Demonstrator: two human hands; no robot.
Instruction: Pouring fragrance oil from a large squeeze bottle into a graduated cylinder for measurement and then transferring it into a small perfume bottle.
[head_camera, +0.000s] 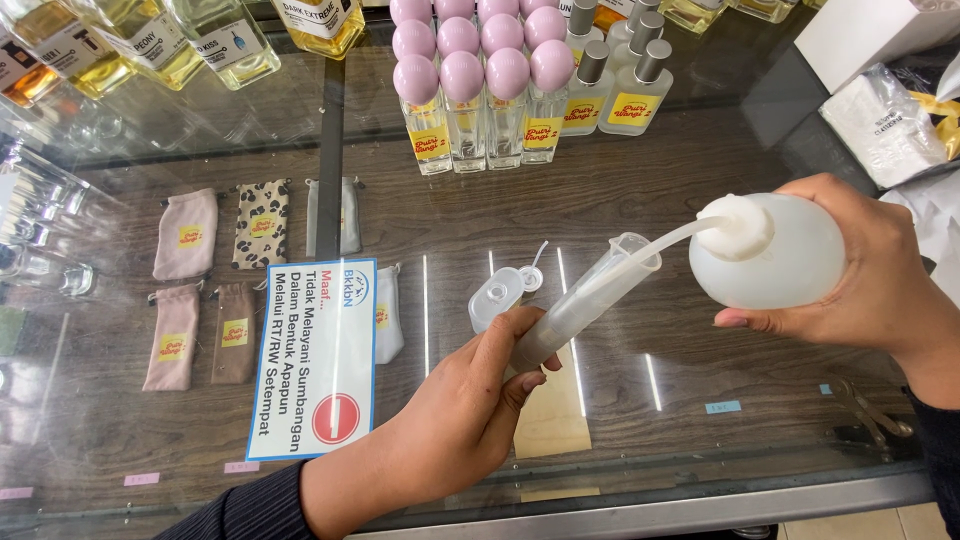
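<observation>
We see a glass counter (700, 390). Bottles with pink caps (480, 90) stand at its far edge. A clear cap (496, 297) lies near the middle.

left hand (455, 410): clear tube (585, 300) | right hand (870, 275): squeeze bottle (780, 255), spout at tube mouth

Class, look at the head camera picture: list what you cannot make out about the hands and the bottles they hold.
- Liquid level in the slim clear bottle: too transparent to tell, and the left hand covers its base.
- Contents of the white squeeze bottle: its cloudy wall hides them, and the right hand wraps its back.
- Right arm: cut off by the right edge.
- Any flow through the thin spout: too small.
</observation>
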